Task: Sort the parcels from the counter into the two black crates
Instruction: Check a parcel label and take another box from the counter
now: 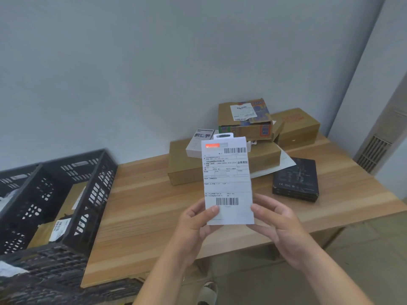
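I hold a flat white parcel upright over the wooden counter, its shipping label with two barcodes facing me. My left hand grips its lower left edge and my right hand its lower right edge. Behind it a stack of brown cardboard boxes stands on a larger flat box, with a small white box on top. A black flat parcel lies to the right. Two black crates sit at the left; the nearer one holds a brown parcel.
A grey wall rises behind the counter. Another cardboard box rests at the back right corner. A vent grille is on the right wall. A white envelope lies under the boxes. My slippered foot shows below the counter's front edge.
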